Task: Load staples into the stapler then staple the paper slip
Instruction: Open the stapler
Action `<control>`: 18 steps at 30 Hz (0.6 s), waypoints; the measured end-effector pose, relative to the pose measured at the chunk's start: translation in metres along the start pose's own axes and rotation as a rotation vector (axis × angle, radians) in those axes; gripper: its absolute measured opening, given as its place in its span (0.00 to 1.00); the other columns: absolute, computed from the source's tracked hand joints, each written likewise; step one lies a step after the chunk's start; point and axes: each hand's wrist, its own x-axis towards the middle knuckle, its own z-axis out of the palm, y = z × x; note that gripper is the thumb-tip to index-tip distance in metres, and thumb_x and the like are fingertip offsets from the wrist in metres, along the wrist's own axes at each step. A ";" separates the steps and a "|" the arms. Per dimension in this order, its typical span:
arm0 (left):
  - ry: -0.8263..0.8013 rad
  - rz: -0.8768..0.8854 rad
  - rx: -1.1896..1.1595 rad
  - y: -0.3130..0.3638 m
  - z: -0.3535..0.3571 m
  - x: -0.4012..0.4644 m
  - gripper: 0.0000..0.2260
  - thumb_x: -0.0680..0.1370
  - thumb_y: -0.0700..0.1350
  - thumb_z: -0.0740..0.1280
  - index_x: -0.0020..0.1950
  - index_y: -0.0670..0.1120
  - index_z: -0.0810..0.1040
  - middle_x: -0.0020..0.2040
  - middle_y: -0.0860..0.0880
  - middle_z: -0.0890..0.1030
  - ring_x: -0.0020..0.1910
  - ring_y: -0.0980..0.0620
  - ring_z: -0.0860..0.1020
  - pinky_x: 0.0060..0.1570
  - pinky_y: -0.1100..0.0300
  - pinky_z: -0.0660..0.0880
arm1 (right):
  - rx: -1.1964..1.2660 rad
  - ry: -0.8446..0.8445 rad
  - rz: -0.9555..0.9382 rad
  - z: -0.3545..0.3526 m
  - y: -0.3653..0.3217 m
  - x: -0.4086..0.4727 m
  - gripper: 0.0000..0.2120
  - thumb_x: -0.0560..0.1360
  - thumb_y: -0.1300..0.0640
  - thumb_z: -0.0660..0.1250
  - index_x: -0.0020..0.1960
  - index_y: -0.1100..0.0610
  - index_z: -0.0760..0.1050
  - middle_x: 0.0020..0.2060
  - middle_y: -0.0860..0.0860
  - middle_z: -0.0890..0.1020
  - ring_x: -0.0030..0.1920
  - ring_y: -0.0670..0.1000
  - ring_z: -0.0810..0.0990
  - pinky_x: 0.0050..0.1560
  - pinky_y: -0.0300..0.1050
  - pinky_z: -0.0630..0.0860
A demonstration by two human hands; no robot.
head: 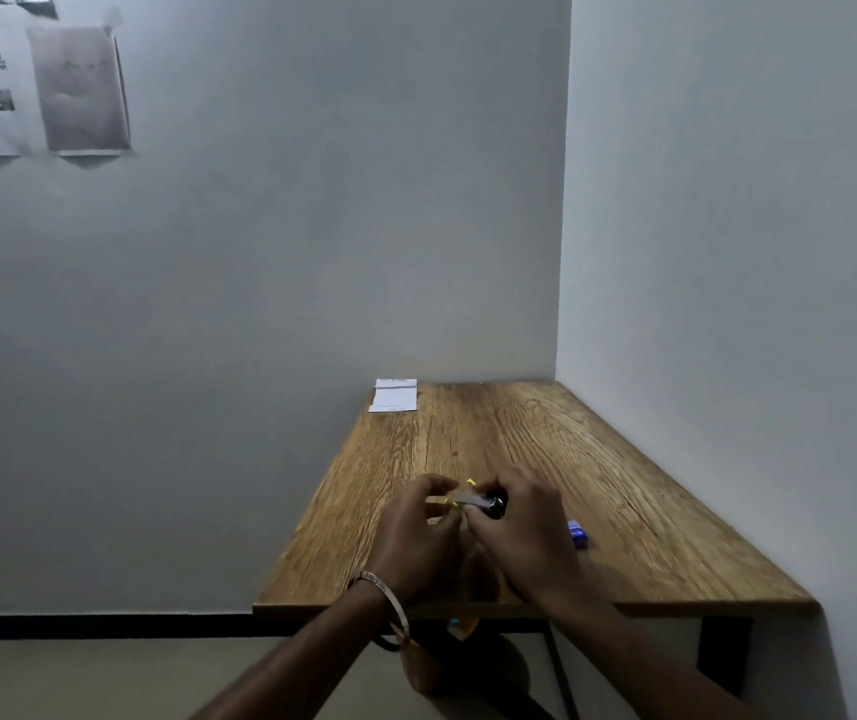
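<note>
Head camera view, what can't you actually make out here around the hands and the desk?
- Stapler: mostly hidden by the right hand and left hand; open or loaded, unclear.
- Yellow-edged item between the fingers: too small and blurred to identify.
- Blue box: partly behind the right hand; label unreadable.
- Paper slip at the table's far corner: print too small.

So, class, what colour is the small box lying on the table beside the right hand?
Blue, best seen in the head view.
</note>
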 end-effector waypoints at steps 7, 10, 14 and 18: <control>-0.151 0.052 -0.272 0.011 0.009 -0.001 0.16 0.72 0.31 0.72 0.57 0.43 0.79 0.49 0.49 0.84 0.49 0.56 0.84 0.47 0.64 0.79 | 0.035 0.008 -0.068 0.003 -0.009 0.014 0.10 0.67 0.62 0.76 0.48 0.58 0.82 0.42 0.47 0.75 0.40 0.44 0.74 0.39 0.23 0.67; -0.148 -0.090 -0.517 0.010 0.005 -0.001 0.13 0.74 0.32 0.70 0.56 0.42 0.79 0.50 0.44 0.86 0.51 0.50 0.84 0.50 0.58 0.81 | 0.132 -0.072 -0.090 0.004 -0.007 0.016 0.14 0.72 0.55 0.76 0.56 0.56 0.82 0.49 0.48 0.82 0.48 0.44 0.78 0.47 0.23 0.69; -0.124 -0.326 -0.857 0.003 -0.005 0.009 0.10 0.78 0.39 0.67 0.58 0.38 0.79 0.54 0.39 0.85 0.53 0.44 0.84 0.55 0.54 0.81 | 0.253 0.042 -0.016 0.001 -0.002 0.012 0.15 0.75 0.58 0.73 0.62 0.55 0.79 0.54 0.48 0.82 0.52 0.44 0.80 0.47 0.29 0.76; -0.104 -0.426 -1.057 -0.001 -0.008 0.018 0.14 0.76 0.39 0.68 0.60 0.37 0.76 0.55 0.37 0.84 0.52 0.44 0.84 0.49 0.57 0.82 | 0.394 0.130 0.287 0.005 0.003 0.007 0.21 0.75 0.51 0.72 0.66 0.51 0.71 0.57 0.46 0.74 0.53 0.44 0.78 0.45 0.34 0.76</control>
